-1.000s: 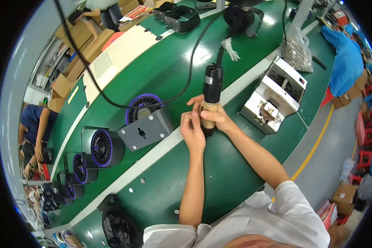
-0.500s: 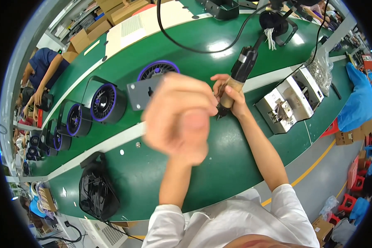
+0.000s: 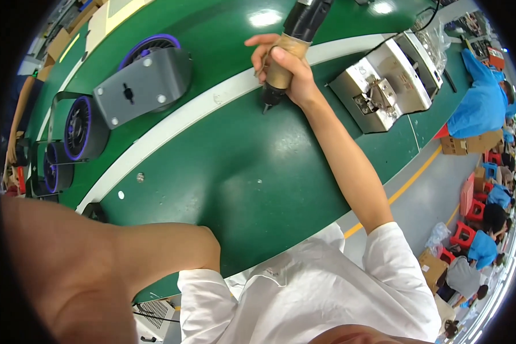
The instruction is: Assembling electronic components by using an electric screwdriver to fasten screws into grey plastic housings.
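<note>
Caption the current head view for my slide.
Right hand holding a black-and-tan cylindrical electric screwdriver above a green workbench.

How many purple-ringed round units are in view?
3: one unit behind the grey plate, another lower left, a third further down-left; more may be hidden.

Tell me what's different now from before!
The left hand moved away from the electric screwdriver and swung left, close to the camera; whether it holds anything can't be told. The view shifted too. The right hand still grips the electric screwdriver; the purple-rimmed fans and silver screw feeder stay on the green workbench.
</note>
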